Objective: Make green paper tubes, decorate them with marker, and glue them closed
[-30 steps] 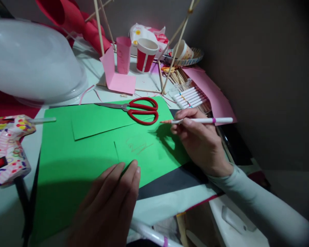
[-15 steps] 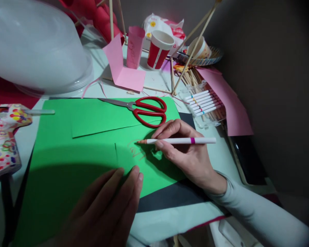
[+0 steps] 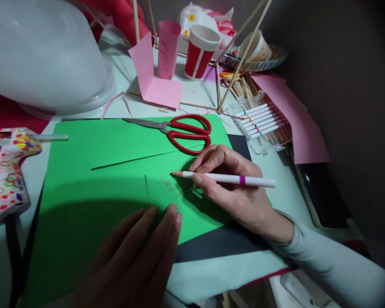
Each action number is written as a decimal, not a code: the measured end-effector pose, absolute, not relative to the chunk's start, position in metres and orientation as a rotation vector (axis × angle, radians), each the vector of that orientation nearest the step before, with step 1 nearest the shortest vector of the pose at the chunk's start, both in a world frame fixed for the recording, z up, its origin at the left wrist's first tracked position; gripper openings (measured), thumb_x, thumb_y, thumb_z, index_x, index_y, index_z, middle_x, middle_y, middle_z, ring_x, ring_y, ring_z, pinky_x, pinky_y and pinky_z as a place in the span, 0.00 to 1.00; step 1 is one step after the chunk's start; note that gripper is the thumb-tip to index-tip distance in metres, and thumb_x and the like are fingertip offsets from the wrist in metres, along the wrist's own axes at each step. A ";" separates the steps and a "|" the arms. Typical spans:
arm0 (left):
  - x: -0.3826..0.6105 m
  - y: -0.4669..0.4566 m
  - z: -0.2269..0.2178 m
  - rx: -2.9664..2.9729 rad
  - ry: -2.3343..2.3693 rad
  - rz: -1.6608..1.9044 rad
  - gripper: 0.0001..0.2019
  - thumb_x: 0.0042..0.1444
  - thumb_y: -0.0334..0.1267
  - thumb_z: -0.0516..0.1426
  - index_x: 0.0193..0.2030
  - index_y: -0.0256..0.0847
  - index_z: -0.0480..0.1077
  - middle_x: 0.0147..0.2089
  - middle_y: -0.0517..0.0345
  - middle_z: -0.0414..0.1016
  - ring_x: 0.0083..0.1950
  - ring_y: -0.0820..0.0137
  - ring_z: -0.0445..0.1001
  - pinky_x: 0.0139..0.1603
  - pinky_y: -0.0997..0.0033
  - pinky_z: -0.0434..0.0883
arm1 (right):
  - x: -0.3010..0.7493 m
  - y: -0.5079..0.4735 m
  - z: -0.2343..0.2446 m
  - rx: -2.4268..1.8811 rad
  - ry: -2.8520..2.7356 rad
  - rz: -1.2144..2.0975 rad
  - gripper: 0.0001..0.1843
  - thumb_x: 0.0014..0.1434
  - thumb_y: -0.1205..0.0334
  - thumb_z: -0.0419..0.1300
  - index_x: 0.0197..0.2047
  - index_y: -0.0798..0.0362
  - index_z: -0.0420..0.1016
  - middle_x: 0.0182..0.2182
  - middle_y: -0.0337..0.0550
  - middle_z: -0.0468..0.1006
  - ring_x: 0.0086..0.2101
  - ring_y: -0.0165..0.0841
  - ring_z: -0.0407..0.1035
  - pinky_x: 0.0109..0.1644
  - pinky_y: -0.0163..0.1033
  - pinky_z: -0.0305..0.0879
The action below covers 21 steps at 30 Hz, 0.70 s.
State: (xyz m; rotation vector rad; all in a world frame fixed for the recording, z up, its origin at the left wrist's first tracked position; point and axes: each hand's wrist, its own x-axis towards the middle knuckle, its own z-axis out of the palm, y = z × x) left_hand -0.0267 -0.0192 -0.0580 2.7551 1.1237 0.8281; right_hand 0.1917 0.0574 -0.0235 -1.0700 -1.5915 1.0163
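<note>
My right hand [image 3: 232, 188] pinches a white felt-tip pen [image 3: 226, 177] with a purple band. Its brownish tip touches, or hovers just over, the green paper [image 3: 73, 149], beside small reddish-brown drawn lines [image 3: 168, 184]. My left hand [image 3: 137, 252] lies flat on the same paper in shadow, fingers stretched out and holding nothing. A cut piece of green paper [image 3: 186, 214] lies under the pen and left fingertips. Just beyond my right hand, red-handled scissors [image 3: 188, 132] rest on the green sheet, blades pointing left.
Behind stand a folded pink card [image 3: 162, 92], a pink paper tube [image 3: 168, 51], a red-and-white cup [image 3: 202, 51] and a wooden stick frame [image 3: 244, 60]. A case of pens [image 3: 263, 122] and a phone [image 3: 321, 192] lie right. A hot glue gun [image 3: 9, 175] is left, near a clear plastic dome [image 3: 45, 55].
The view has shifted slightly, so the things at the back sit a little higher. The pen's rear end has dipped a little; both hands stay in nearly the same places on the paper.
</note>
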 end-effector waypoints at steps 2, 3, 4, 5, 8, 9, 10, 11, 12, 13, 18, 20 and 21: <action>-0.027 -0.019 -0.059 2.782 1.121 0.797 0.21 0.63 0.23 0.50 0.61 0.33 0.70 0.61 0.53 0.79 0.64 0.59 0.70 0.74 0.59 0.58 | 0.192 0.058 -0.024 -1.074 -1.585 1.017 0.10 0.62 0.66 0.69 0.32 0.51 0.72 0.32 0.40 0.79 0.33 0.30 0.73 0.37 0.36 0.70; -0.028 -0.019 -0.059 2.797 1.116 0.785 0.20 0.64 0.24 0.50 0.61 0.33 0.70 0.61 0.52 0.78 0.64 0.58 0.70 0.74 0.58 0.58 | 0.193 0.058 -0.024 -1.078 -1.576 1.023 0.10 0.62 0.66 0.69 0.32 0.51 0.72 0.32 0.40 0.79 0.33 0.30 0.73 0.37 0.36 0.71; -0.029 -0.019 -0.059 2.806 1.108 0.776 0.20 0.65 0.24 0.50 0.62 0.32 0.69 0.61 0.51 0.78 0.64 0.58 0.69 0.74 0.58 0.58 | 0.193 0.058 -0.024 -1.082 -1.563 1.033 0.10 0.62 0.66 0.69 0.32 0.51 0.72 0.32 0.40 0.79 0.34 0.30 0.73 0.37 0.36 0.71; -0.030 -0.018 -0.058 2.812 1.100 0.772 0.20 0.65 0.25 0.50 0.62 0.31 0.69 0.62 0.50 0.78 0.64 0.57 0.69 0.73 0.58 0.59 | 0.193 0.059 -0.024 -1.082 -1.548 1.042 0.10 0.62 0.66 0.69 0.32 0.51 0.72 0.32 0.40 0.79 0.34 0.30 0.74 0.37 0.36 0.71; -0.034 -0.014 -0.056 2.860 1.010 0.724 0.20 0.66 0.27 0.50 0.63 0.27 0.68 0.63 0.46 0.76 0.64 0.54 0.69 0.70 0.56 0.61 | 0.194 0.060 -0.023 -1.076 -1.511 1.072 0.10 0.63 0.65 0.69 0.32 0.51 0.72 0.32 0.39 0.79 0.34 0.30 0.74 0.37 0.36 0.71; -0.036 -0.013 -0.055 2.889 0.964 0.702 0.20 0.66 0.28 0.51 0.63 0.27 0.67 0.63 0.44 0.76 0.64 0.54 0.69 0.69 0.56 0.62 | 0.194 0.060 -0.023 -1.077 -1.503 1.088 0.10 0.63 0.65 0.69 0.32 0.51 0.72 0.32 0.39 0.78 0.33 0.30 0.74 0.37 0.36 0.71; -0.038 -0.011 -0.054 2.911 0.931 0.686 0.20 0.66 0.29 0.52 0.64 0.26 0.67 0.63 0.44 0.75 0.64 0.53 0.68 0.69 0.55 0.62 | 0.193 0.060 -0.023 -1.079 -1.500 1.103 0.10 0.63 0.65 0.69 0.32 0.51 0.72 0.32 0.38 0.78 0.33 0.30 0.74 0.36 0.36 0.72; -0.039 -0.010 -0.053 2.924 0.916 0.665 0.20 0.66 0.29 0.52 0.64 0.26 0.67 0.64 0.43 0.75 0.64 0.53 0.68 0.68 0.55 0.63 | 0.193 0.060 -0.023 -1.081 -1.500 1.116 0.10 0.63 0.64 0.69 0.32 0.51 0.73 0.31 0.39 0.78 0.32 0.30 0.73 0.36 0.36 0.72; -0.040 -0.009 -0.052 2.935 0.910 0.652 0.21 0.65 0.29 0.53 0.64 0.27 0.68 0.64 0.44 0.75 0.65 0.53 0.68 0.68 0.55 0.63 | 0.193 0.059 -0.023 -1.085 -1.504 1.127 0.10 0.63 0.63 0.69 0.32 0.51 0.73 0.31 0.39 0.78 0.32 0.30 0.73 0.35 0.36 0.72; -0.041 -0.008 -0.052 2.943 0.912 0.643 0.21 0.65 0.29 0.53 0.63 0.28 0.68 0.64 0.44 0.75 0.65 0.53 0.68 0.68 0.55 0.64 | 0.192 0.059 -0.023 -1.090 -1.510 1.131 0.10 0.63 0.63 0.69 0.32 0.51 0.73 0.31 0.39 0.79 0.32 0.31 0.73 0.35 0.37 0.71; -0.043 -0.006 -0.050 2.977 0.874 0.570 0.21 0.65 0.28 0.51 0.64 0.29 0.68 0.66 0.45 0.74 0.65 0.54 0.67 0.68 0.56 0.64 | 0.193 0.059 -0.025 -1.104 -1.544 1.105 0.10 0.63 0.61 0.70 0.33 0.51 0.73 0.32 0.40 0.80 0.31 0.30 0.73 0.34 0.36 0.71; -0.043 -0.006 -0.049 2.955 0.898 0.564 0.22 0.65 0.27 0.50 0.65 0.29 0.67 0.67 0.46 0.73 0.66 0.54 0.67 0.69 0.57 0.62 | 0.193 0.059 -0.025 -1.085 -1.547 1.097 0.11 0.63 0.61 0.70 0.32 0.51 0.73 0.32 0.39 0.79 0.31 0.30 0.73 0.34 0.36 0.71; -0.043 -0.006 -0.049 2.947 0.902 0.565 0.22 0.66 0.28 0.50 0.65 0.29 0.66 0.67 0.47 0.73 0.66 0.55 0.66 0.70 0.57 0.61 | 0.193 0.059 -0.025 -1.075 -1.546 1.097 0.11 0.63 0.61 0.69 0.32 0.51 0.72 0.32 0.39 0.79 0.31 0.30 0.73 0.34 0.36 0.71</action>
